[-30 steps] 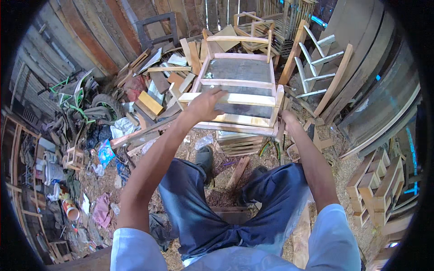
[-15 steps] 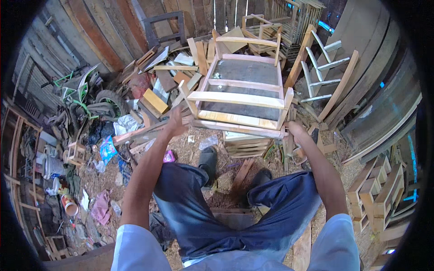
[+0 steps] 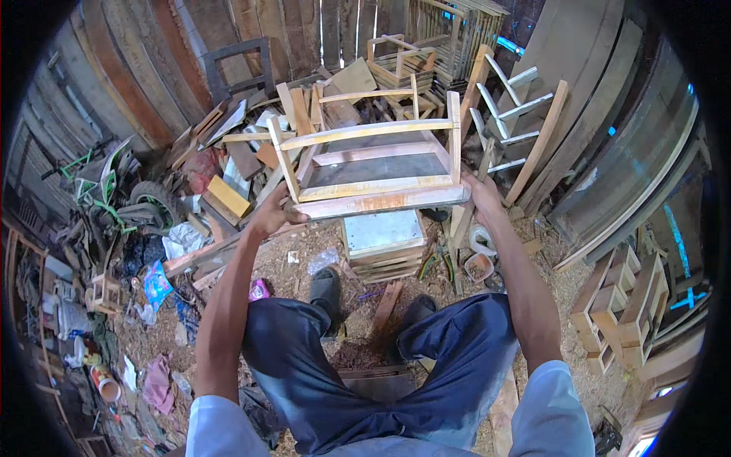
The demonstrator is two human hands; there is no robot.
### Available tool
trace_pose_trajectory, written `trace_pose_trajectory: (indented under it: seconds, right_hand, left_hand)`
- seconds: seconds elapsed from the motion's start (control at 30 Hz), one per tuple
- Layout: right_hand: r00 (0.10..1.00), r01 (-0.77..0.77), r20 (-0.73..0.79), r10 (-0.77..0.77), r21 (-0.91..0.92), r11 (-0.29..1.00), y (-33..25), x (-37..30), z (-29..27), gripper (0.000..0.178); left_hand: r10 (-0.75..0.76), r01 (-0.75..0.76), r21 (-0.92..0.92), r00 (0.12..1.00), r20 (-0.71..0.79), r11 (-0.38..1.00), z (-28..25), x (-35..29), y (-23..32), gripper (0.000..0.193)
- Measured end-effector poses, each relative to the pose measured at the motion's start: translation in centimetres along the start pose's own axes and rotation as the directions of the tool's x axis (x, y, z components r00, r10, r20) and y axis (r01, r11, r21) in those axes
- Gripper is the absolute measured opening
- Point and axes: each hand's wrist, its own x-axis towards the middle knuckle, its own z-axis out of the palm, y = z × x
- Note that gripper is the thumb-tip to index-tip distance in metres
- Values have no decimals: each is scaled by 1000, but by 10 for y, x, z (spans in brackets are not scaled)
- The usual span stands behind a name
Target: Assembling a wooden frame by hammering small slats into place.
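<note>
A pale wooden frame (image 3: 381,202) with short upright posts, curved rails and a dark panel hangs in front of me, its near edge raised. My left hand (image 3: 272,213) grips its near left corner, thumb showing at the edge. At the near right corner my right hand (image 3: 482,194) is closed on the frame, its fingers partly hidden. Below the near edge stands a slatted wooden stand (image 3: 383,231) with a whitish top. A wooden stick (image 3: 462,222) stands beside my right hand.
Offcuts, including a yellow block (image 3: 228,196), are heaped behind and left. A green toy motorbike (image 3: 114,186) stands further left. Slatted wooden pieces (image 3: 620,308) lie at the right, and a ladder-like frame (image 3: 525,114) leans behind. Plastic tubs (image 3: 479,266) sit near my right knee.
My left hand, before apart from the frame with fingers spread, now grips its left corner. The frame has tilted and shifted, uncovering the whitish top of the stand and the plastic tubs.
</note>
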Motion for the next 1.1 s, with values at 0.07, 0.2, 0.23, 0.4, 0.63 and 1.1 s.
trace_pose_trajectory:
  seconds: [0.07, 0.2, 0.23, 0.4, 0.63, 1.1]
  right_hand:
    - [999, 11, 47, -13, 26, 1000, -1, -3, 3, 23]
    - [992, 71, 103, -71, 1, 997, 9, 12, -13, 17]
    - [984, 119, 136, -115, -22, 993, 11, 14, -11, 14]
    - [992, 84, 92, -88, 37, 996, 15, 14, -25, 8]
    - [983, -50, -178, -37, -461, 886, 1, -18, -8, 20]
    - [965, 247, 261, -14, -894, 374, 6, -106, 14, 27]
  left_hand:
    - [-7, 8, 52, 1000, -11, 999, -1, -1, 4, 88]
    - [31, -29, 158, 999, -8, 987, 1, 1, 6, 88]
    - [24, -21, 162, 1000, -16, 987, -2, -1, 8, 88]
    - [25, -22, 223, 1000, -11, 975, 9, -4, 22, 87]
    - [172, -98, 566, 982, -79, 819, 54, 1, 5, 85]
    - [204, -84, 480, 958, -202, 873, 144, 20, 3, 75]
